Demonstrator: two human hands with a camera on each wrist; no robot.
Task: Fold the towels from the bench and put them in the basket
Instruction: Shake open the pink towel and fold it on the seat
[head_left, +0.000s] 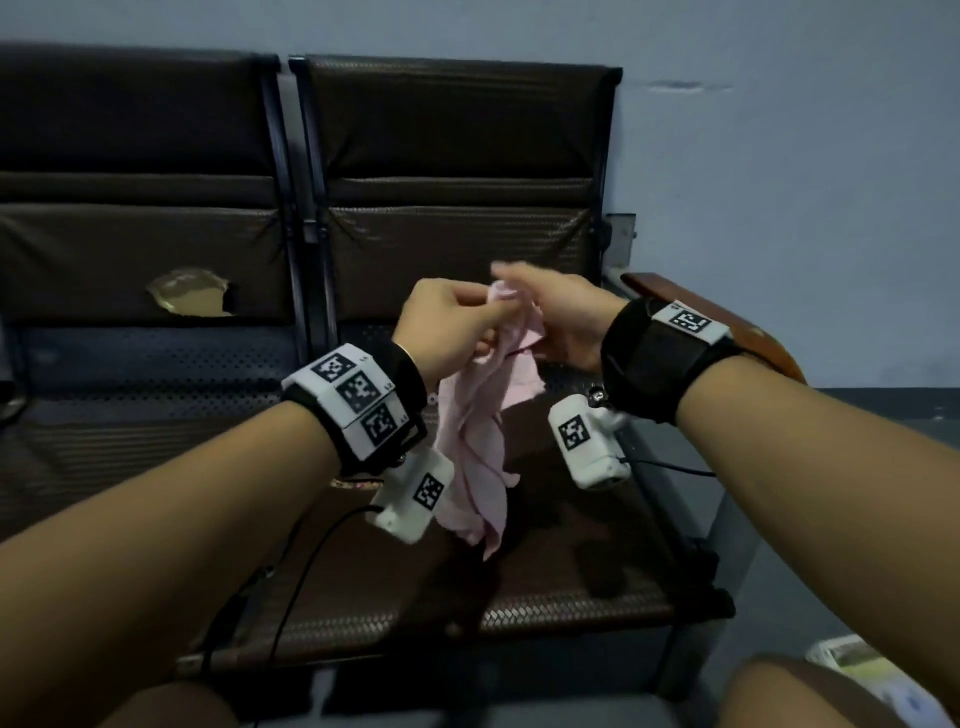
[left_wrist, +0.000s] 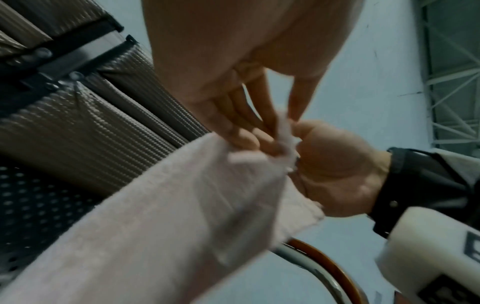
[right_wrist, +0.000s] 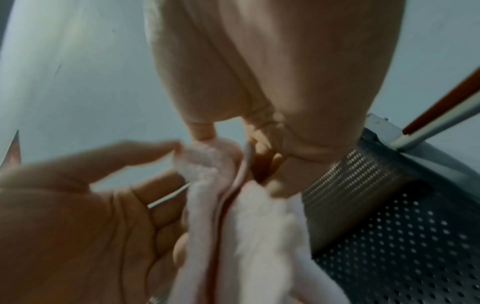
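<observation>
Hands meeting above the bench seat, both on one pink towel. Left hand pinches the towel's top edge between thumb and fingers; right hand pinches the same edge just beside it, index finger extended. Towel hangs crumpled below, lower end near the seat. Wooden armrest at right.

Dim, bluish light throughout. Pale blue-grey wall from 12 to 3 o'clock, scuffed near 1. Dark brown padded bench across 9 to 2, two woven-textured seats side by side, perforated metal between backrest and cushion. Torn hole in the left backrest at 9. Wooden armrest at 3. Grey floor at 4.
</observation>
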